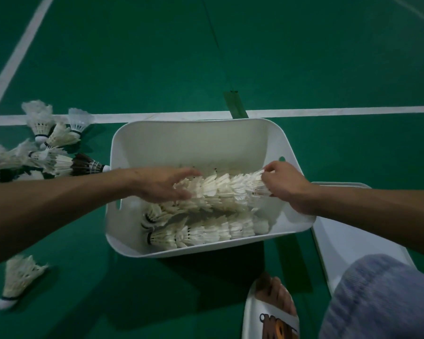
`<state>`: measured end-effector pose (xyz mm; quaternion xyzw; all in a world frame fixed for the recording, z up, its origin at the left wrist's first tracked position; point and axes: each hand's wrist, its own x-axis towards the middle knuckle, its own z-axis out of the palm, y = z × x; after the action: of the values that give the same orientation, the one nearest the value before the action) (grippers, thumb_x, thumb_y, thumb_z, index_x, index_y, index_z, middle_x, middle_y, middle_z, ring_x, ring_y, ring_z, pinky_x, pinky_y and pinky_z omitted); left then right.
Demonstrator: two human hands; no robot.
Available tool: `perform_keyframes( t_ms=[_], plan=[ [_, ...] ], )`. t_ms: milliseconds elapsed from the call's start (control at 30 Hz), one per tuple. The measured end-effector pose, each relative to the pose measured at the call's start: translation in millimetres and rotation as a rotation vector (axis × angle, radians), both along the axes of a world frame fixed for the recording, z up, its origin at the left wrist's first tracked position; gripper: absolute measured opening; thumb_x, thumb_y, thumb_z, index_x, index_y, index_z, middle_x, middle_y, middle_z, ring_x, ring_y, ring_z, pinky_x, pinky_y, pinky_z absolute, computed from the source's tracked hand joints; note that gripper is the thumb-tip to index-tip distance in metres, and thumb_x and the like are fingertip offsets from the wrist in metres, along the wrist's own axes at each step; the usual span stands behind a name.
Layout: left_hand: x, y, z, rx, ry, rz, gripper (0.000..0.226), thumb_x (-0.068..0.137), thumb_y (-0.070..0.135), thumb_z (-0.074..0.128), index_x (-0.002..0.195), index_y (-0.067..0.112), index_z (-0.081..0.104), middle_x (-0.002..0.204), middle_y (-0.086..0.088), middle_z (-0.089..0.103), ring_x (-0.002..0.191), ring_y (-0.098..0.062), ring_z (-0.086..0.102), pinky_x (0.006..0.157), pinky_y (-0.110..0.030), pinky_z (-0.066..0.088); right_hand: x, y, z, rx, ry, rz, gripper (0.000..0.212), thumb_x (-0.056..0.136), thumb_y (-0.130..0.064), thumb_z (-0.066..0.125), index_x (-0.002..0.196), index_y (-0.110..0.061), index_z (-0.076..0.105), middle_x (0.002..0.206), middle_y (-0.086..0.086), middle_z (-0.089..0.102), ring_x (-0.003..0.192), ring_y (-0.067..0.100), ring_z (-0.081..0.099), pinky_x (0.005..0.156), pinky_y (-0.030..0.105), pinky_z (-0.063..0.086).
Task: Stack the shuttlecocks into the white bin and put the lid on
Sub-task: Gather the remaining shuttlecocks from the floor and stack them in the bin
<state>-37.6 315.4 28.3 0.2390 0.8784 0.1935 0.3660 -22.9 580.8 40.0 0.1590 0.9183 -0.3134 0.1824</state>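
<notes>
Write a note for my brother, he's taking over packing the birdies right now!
Left hand: flat against the left end of the held row.
Right hand: pinches its right end.
The row hangs inside the white bin, above the packed rows already done.
Left to do: lay it down, stack the loose shuttlecocks lying left of the bin, then fit the lid lying at its right.

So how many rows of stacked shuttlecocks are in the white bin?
3: top row held between left hand and right hand, middle row beneath it, front row nearest you; more may be hidden.
</notes>
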Motion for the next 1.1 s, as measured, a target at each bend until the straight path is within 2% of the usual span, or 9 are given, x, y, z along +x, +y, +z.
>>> perform_keyframes(
  t_ms=[133,300,433,500,600,667,767,1000,1100],
  plan=[
    [8.0,-0.8,-5.8,0.027,-0.099,-0.021,0.059,0.099,0.031,0.046,0.146,0.049,0.016,0.149,-0.004,0.038,0.121,-0.019,0.052,0.104,-0.033,0.038,3.9,0.6,4.4,0.169,-0.033,0.161,0.033,0.088,-0.012,0.045,0.118,-0.013,0.056,0.11,0.011,0.063,0.095,0.028,0.06,0.078,0.035,0.051],
    [14.2,6.8,-14.0,-0.071,-0.03,-0.142,0.05,0.101,0.034,0.039,0.147,0.043,0.018,0.152,-0.004,0.034,0.127,-0.021,0.045,0.102,-0.031,0.032,13.3,0.0,4.9,0.227,-0.086,0.284,0.047,0.09,-0.009,0.053,0.136,-0.013,0.045,0.133,0.011,0.054,0.115,0.028,0.054,0.093,0.034,0.047],
    [4.5,7.2,-20.2,-0.095,0.103,-0.1,0.042,0.102,0.033,0.037,0.144,0.035,0.03,0.138,-0.007,0.051,0.114,-0.022,0.052,0.097,-0.033,0.04,7.7,-3.1,5.1,0.218,-0.142,0.25,0.032,0.086,-0.002,0.044,0.11,0.002,0.064,0.114,0.017,0.065,0.099,0.03,0.063,0.086,0.04,0.053],
    [0.4,5.0,-17.8,-0.033,0.166,-0.09,0.045,0.101,0.035,0.039,0.145,0.034,0.03,0.143,-0.004,0.045,0.118,-0.02,0.049,0.098,-0.03,0.037,6.1,-4.8,3.3,0.194,-0.162,0.26,0.029,0.082,-0.002,0.042,0.096,0.006,0.066,0.102,0.019,0.069,0.089,0.03,0.065,0.077,0.038,0.055],
    [6.8,2.2,-11.6,0.066,0.141,-0.204,0.059,0.095,0.046,0.047,0.142,0.056,0.014,0.152,0.001,0.024,0.132,-0.018,0.032,0.108,-0.039,0.029,10.9,-7.5,1.9,0.203,-0.159,0.333,0.024,0.082,-0.011,0.048,0.081,0.007,0.063,0.088,0.016,0.065,0.068,0.025,0.056,0.059,0.031,0.045],
    [17.6,3.8,-9.9,-0.015,0.099,-0.325,0.072,0.092,0.043,0.055,0.135,0.068,0.003,0.155,0.006,0.009,0.139,-0.021,0.018,0.112,-0.049,0.024,14.6,-6.9,3.0,0.18,-0.167,0.404,0.032,0.085,-0.022,0.056,0.109,-0.001,0.065,0.115,0.019,0.062,0.092,0.027,0.061,0.076,0.031,0.048],
    [23.4,6.6,-15.3,-0.153,0.145,-0.419,0.085,0.093,0.024,0.056,0.132,0.071,-0.003,0.156,0.002,0.007,0.141,-0.027,0.015,0.112,-0.052,0.025,20.3,-7.4,14.6,0.16,-0.222,0.566,0.071,0.085,-0.041,0.067,0.147,-0.03,0.033,0.149,0.005,0.042,0.123,0.022,0.05,0.095,0.029,0.04],
    [13.6,9.8,-17.1,-0.125,0.147,-0.319,0.086,0.091,0.026,0.06,0.134,0.069,0.0,0.141,0.001,0.027,0.124,-0.022,0.033,0.105,-0.043,0.034,26.9,-4.6,8.2,0.42,-0.115,0.773,0.08,0.084,-0.038,0.071,0.148,-0.034,0.025,0.142,0.007,0.05,0.139,0.029,0.032,0.108,0.038,0.033],
    [12.7,10.2,-16.6,-0.1,0.128,-0.337,0.092,0.09,0.022,0.064,0.133,0.071,-0.002,0.149,0.006,0.014,0.132,-0.023,0.026,0.107,-0.044,0.031,24.9,-6.1,9.0,0.419,-0.048,0.812,0.075,0.084,-0.032,0.072,0.145,-0.032,0.03,0.128,0.009,0.061,0.113,0.025,0.055,0.09,0.032,0.043]
  ],
)
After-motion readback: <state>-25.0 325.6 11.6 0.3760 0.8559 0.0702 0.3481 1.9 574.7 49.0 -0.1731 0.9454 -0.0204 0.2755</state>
